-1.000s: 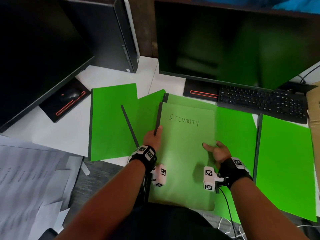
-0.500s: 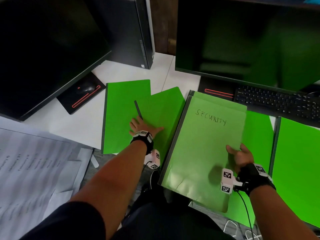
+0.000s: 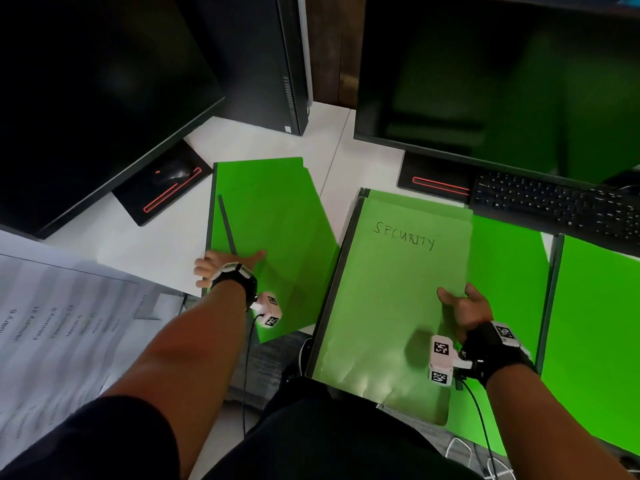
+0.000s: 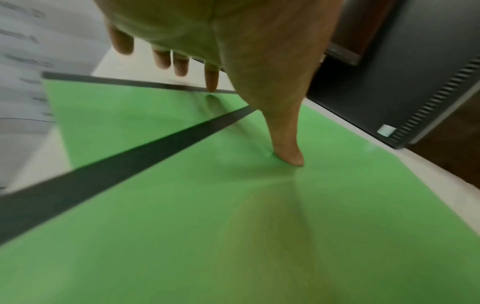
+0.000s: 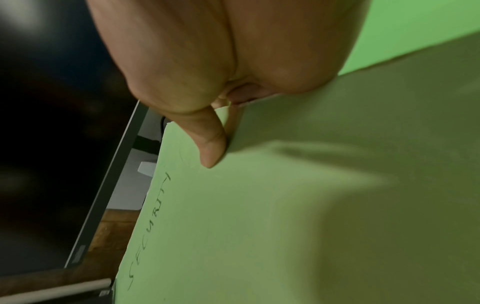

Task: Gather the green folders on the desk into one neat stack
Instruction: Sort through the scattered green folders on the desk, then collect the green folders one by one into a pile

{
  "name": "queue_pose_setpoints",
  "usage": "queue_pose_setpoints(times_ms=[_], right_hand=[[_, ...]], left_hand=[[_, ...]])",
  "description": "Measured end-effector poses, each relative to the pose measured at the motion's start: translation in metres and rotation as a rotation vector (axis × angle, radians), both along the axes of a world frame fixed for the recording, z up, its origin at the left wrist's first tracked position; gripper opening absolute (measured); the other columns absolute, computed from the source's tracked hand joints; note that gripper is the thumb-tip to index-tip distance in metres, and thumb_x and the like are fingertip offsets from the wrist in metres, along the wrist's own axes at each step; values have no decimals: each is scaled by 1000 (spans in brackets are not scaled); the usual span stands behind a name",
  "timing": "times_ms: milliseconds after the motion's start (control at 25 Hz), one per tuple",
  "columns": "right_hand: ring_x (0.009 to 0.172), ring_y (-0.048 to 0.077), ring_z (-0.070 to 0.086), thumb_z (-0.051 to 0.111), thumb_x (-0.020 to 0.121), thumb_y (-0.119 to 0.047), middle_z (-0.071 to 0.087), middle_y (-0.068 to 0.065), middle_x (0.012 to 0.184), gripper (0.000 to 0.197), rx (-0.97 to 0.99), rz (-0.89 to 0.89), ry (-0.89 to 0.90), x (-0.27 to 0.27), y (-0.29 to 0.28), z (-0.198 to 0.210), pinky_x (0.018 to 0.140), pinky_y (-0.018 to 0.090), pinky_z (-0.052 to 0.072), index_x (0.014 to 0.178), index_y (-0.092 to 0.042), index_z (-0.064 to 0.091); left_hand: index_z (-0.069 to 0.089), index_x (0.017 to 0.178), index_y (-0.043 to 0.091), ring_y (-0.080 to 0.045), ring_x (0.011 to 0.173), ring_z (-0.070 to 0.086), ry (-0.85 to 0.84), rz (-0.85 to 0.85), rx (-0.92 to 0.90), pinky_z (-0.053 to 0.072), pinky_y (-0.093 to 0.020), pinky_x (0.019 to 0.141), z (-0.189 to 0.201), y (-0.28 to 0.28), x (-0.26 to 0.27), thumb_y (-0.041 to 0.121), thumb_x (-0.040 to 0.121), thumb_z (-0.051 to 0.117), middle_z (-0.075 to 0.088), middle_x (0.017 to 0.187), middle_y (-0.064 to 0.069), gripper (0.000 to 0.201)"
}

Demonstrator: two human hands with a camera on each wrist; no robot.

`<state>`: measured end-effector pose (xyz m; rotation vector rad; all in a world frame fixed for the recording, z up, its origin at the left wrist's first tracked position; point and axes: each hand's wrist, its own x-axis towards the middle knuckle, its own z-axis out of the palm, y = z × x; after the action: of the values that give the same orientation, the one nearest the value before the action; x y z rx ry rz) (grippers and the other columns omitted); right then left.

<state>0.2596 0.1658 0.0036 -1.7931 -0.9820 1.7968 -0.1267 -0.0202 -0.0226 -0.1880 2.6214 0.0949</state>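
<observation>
Black wristbands carry white tag-marked cubes with thin cables; dark short sleeve.

The flat green card folder marked SECURITY lies centre-right atop other folders; two overlapping plain green folders lie left of it; a black keyboard sits upper right.

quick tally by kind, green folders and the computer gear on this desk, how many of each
folders: 5 showing, more may hide beneath
monitors: 2
tower: 1
keyboard: 1
mouse: 1
total: 10
</observation>
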Motion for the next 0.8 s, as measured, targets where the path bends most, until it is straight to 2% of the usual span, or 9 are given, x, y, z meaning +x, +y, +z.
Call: queue_pose_setpoints(times_ms=[120,160,320,400,480,600,680,720,800], right_hand=[[94,28,61,62,83,6,63,14,116,42,0,34,-23,-7,-6,-1,68,28,48,124,-2,58],[96,28,61,63,83,6,63,14,115,44,-2,48,-36,-11,-9,0,69,29,49,126,-2,58],[98,28,63,65,81,5,65,14,120,44,-15,101,-75,-22,-18,-3,88,38,48,123,-6,60],[98,28,62,64,82,5,65,12,119,44,-14,114,-67,-24,-21,0,88,37,46,124,-5,58],[97,28,63,64,82,4,66,14,119,41,-6,114,-63,-23,-22,5,86,37,48,121,-8,61],[93,28,64,65,81,3,67,15,116,39,19,62,-61,-8,-17,9,71,31,49,118,-10,63],[92,28,64,66,82,3,67,15,115,39,53,27,-78,10,-11,17,66,28,48,119,-8,62],[93,27,64,66,82,2,67,15,116,40,73,16,-102,21,-9,22,68,28,49,120,-6,61],[95,27,63,66,82,0,67,15,118,41,115,1,-141,41,-6,28,79,32,49,122,-5,60]], left_hand=[[32,134,6,-37,129,37,36,14,21,34,-56,105,-3,-12,-12,81,38,75,39,138,-19,129],[34,133,5,-37,127,39,32,5,11,36,-56,104,-2,-11,-11,81,38,75,40,136,-19,127],[40,137,5,-38,131,45,-100,21,43,38,-54,106,-4,-4,-12,76,45,77,48,141,-20,122],[50,136,7,-38,124,54,-163,2,131,44,-51,101,2,-4,-10,69,54,78,56,138,-19,106],[53,135,9,-39,117,59,-214,33,219,47,-46,96,8,-8,-9,62,65,76,60,135,-19,90],[60,128,6,-37,112,64,-105,69,476,50,-45,95,17,-24,-11,45,73,77,65,128,-19,70],[64,121,5,-33,106,68,-48,83,705,53,-46,92,31,-42,-14,32,77,77,70,118,-18,53],[65,118,8,-32,101,69,-49,70,770,54,-46,90,40,-53,-14,30,79,76,71,113,-16,47],[65,110,18,-32,92,70,-102,34,809,54,-50,87,58,-77,-14,39,78,76,73,105,-9,39]])
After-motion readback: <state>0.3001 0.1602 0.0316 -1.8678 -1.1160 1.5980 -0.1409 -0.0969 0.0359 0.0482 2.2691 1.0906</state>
